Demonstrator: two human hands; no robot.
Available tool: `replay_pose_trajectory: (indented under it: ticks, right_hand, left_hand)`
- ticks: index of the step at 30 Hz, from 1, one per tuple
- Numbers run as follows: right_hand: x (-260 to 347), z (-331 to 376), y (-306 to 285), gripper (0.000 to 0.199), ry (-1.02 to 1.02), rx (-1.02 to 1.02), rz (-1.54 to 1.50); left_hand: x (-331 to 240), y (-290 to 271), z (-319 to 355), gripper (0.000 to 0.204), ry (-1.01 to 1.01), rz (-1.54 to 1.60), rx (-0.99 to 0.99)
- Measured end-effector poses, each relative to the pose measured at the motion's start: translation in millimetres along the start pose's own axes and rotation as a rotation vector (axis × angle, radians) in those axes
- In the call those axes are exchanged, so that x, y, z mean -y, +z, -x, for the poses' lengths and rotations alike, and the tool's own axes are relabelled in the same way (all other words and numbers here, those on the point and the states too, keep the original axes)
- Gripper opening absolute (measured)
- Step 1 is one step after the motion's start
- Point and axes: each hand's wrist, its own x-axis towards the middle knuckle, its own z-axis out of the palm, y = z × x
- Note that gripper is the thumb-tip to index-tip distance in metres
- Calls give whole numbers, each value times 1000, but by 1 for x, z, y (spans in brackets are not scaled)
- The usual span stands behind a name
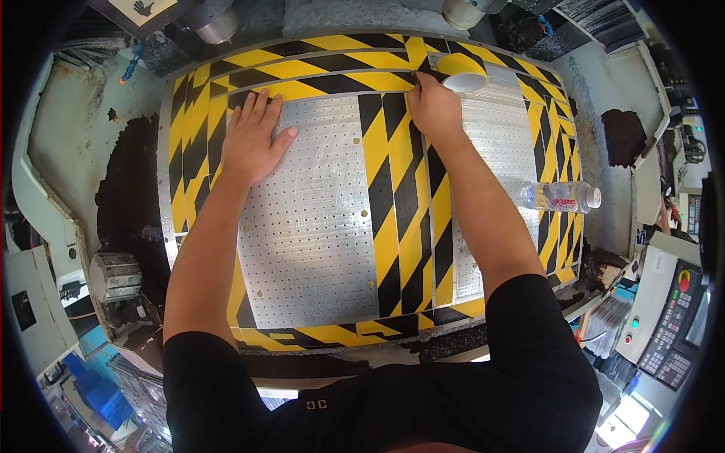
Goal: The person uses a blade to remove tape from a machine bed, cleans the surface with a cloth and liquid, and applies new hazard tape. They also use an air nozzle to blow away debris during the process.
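Note:
A perforated metal plate lies in front of me, bordered and crossed by yellow-and-black striped tape. My left hand rests flat on the plate near its far left corner, fingers spread. My right hand presses on the far end of two tape strips that run down the plate's middle. A roll of the same striped tape sits just beyond the right hand, touching its fingertips; whether the fingers grip it is unclear.
A clear plastic water bottle lies on its side at the plate's right edge. A machine control panel with buttons stands at the lower right. Worn, rusty grey surfaces surround the plate on the left.

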Motion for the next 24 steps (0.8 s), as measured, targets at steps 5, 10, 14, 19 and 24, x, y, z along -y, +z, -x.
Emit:
replay_pose_trajectory:
  ticks: [5,10,14,19,24]
  right_hand:
    - [-1,0,0,34,-17,-10,-14]
    - [1,-1,-2,34,-13,5,-22]
    - [0,-1,0,34,-17,-13,-14]
    - [-1,-1,1,35,-22,-27,-12]
    - [-1,-2,2,34,-26,-26,-15]
  left_hand:
    - [1,0,1,70,2,-2,-21]
    - [1,0,2,71,-8,1,-17]
    - [0,-1,1,71,-9,-7,-12]
    - [0,0,2,67,-8,4,-30]
    - [1,1,2,66,-9,19,-41]
